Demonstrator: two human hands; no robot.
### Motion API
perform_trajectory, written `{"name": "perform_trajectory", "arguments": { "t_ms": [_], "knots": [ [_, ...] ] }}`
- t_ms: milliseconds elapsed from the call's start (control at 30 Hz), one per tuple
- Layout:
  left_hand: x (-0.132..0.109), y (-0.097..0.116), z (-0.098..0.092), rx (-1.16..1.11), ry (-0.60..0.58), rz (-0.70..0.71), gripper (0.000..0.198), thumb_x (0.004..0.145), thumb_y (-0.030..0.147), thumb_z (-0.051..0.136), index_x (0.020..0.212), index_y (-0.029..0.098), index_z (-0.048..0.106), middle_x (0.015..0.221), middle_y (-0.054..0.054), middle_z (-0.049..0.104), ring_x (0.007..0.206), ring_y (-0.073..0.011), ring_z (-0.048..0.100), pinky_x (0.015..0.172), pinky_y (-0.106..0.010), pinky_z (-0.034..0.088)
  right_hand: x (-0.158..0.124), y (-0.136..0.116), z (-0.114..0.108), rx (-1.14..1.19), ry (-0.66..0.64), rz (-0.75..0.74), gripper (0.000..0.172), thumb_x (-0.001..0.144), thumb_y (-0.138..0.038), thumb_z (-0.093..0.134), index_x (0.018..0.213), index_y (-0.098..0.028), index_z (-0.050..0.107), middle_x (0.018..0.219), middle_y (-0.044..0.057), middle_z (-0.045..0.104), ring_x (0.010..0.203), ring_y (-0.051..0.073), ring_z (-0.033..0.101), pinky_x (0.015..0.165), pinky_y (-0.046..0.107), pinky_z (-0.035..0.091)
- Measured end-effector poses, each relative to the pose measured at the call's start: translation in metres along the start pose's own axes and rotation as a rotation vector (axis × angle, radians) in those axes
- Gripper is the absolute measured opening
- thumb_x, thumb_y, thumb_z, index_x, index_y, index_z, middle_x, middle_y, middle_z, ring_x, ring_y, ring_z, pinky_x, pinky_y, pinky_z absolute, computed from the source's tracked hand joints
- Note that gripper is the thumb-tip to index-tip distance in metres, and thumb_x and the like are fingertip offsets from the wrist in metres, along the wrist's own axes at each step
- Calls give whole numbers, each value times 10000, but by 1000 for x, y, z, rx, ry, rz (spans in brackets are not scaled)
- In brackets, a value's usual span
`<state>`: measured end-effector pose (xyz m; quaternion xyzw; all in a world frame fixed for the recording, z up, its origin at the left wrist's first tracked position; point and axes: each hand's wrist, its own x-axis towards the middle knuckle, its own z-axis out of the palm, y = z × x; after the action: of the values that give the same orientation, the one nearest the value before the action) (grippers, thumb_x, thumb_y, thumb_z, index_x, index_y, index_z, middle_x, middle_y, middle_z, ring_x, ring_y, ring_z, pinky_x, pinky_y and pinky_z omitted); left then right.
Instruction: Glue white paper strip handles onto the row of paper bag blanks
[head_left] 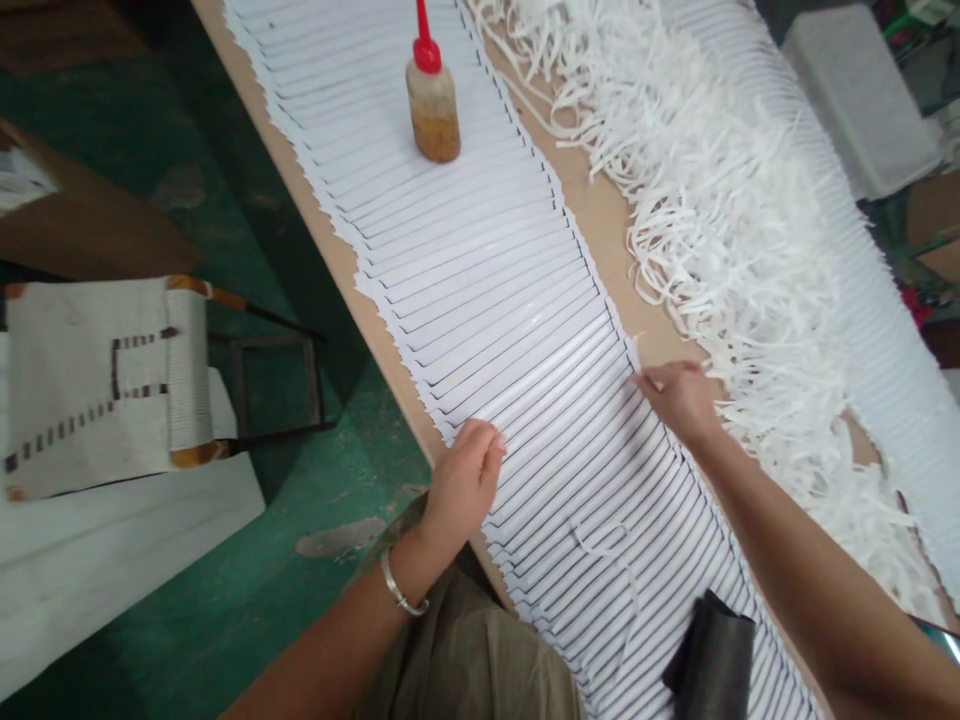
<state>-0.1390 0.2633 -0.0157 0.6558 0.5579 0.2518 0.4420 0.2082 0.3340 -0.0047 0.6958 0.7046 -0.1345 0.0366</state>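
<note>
A long row of overlapping white sheets (480, 290) with dark edges runs along the table. On its left edge rests my left hand (469, 480), fingers curled and thumb pressed to the forefinger; what lies inside the grip is hidden. My right hand (679, 400) pinches at the right edge of the row, with its fingertips on the end of a white strip. Between and below the hands the dark lines of the sheets slant across. A loose thin white strip (634, 590) lies curled on the sheets nearer to me.
A bottle with a red nozzle (435, 110) stands on the sheets, part full of amber liquid. A black roll or wrap (716, 660) lies at the near end. White strips (735, 230) are heaped to the right. A cloth-covered chair (97, 380) stands left of the table.
</note>
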Motion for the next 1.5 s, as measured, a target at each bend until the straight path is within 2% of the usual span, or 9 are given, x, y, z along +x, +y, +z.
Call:
{"name": "perform_trajectory", "arguments": {
  "t_ms": [67, 133, 200, 300, 467, 667, 800, 1167, 1500],
  "knots": [
    [9, 19, 4, -73, -110, 117, 287, 1027, 296, 348, 1039, 215, 623, 1187, -120, 639, 1173, -213, 595, 980, -341, 486, -26, -50, -9, 115, -270, -146, 413, 993, -427, 434, 649, -221, 535, 671, 54, 643, 661, 186, 586, 677, 304, 394],
    [16, 32, 5, -104, -247, 170, 284, 1008, 283, 381, 1082, 227, 650, 1191, -113, 655, 1214, -226, 592, 1002, -358, 492, -48, -96, -14, 201, -430, -248, 397, 1016, -427, 415, 714, -220, 568, 715, 59, 674, 670, 185, 606, 644, 294, 383],
    [19, 35, 1, -122, -339, 139, 255, 987, 298, 431, 1005, 224, 674, 1067, -97, 694, 1084, -233, 645, 935, -355, 515, -59, -128, -19, 297, -507, -314, 373, 1034, -416, 397, 809, -210, 613, 802, 70, 710, 708, 182, 628, 660, 289, 403],
    [17, 19, -17, -197, -394, -11, 275, 966, 343, 472, 823, 204, 660, 794, -53, 679, 763, -193, 641, 730, -305, 504, -58, -144, -25, 423, -556, -309, 407, 1040, -475, 403, 885, -202, 662, 810, 62, 712, 716, 172, 628, 671, 281, 430],
    [5, -22, -50, -378, -375, -317, 276, 915, 388, 519, 776, 191, 653, 563, 19, 575, 535, -143, 546, 561, -254, 410, -34, -120, -27, 569, -543, -168, 435, 1001, -552, 472, 965, -204, 729, 781, 33, 717, 682, 157, 610, 664, 273, 468],
    [-4, -39, -58, -411, -216, -471, 291, 860, 462, 576, 767, 192, 635, 513, 47, 544, 419, -115, 468, 478, -241, 344, -5, -84, -22, 514, -400, -20, 429, 905, -590, 579, 904, -205, 768, 776, 31, 742, 692, 171, 635, 650, 280, 489],
    [-4, -42, -54, -406, -161, -496, 289, 877, 430, 529, 817, 184, 669, 673, 11, 666, 433, -106, 496, 485, -244, 384, 16, -64, -21, 485, -360, 12, 440, 869, -607, 604, 928, -207, 778, 708, 19, 712, 664, 167, 618, 619, 278, 478],
    [12, -39, -24, -329, 108, -544, 216, 902, 359, 543, 756, 204, 580, 633, 25, 654, 469, -105, 536, 527, -235, 427, 86, -16, -17, 489, -104, 166, 262, 800, -443, 718, 828, -183, 695, 634, -5, 652, 553, 118, 546, 544, 239, 442],
    [17, -46, -4, -250, 243, -559, 218, 909, 380, 579, 773, 212, 553, 661, 9, 665, 566, -125, 614, 555, -224, 449, 123, -17, -6, 664, -9, 162, 168, 837, -311, 724, 797, -174, 636, 678, 28, 678, 574, 121, 591, 564, 249, 513]
  ]
}}
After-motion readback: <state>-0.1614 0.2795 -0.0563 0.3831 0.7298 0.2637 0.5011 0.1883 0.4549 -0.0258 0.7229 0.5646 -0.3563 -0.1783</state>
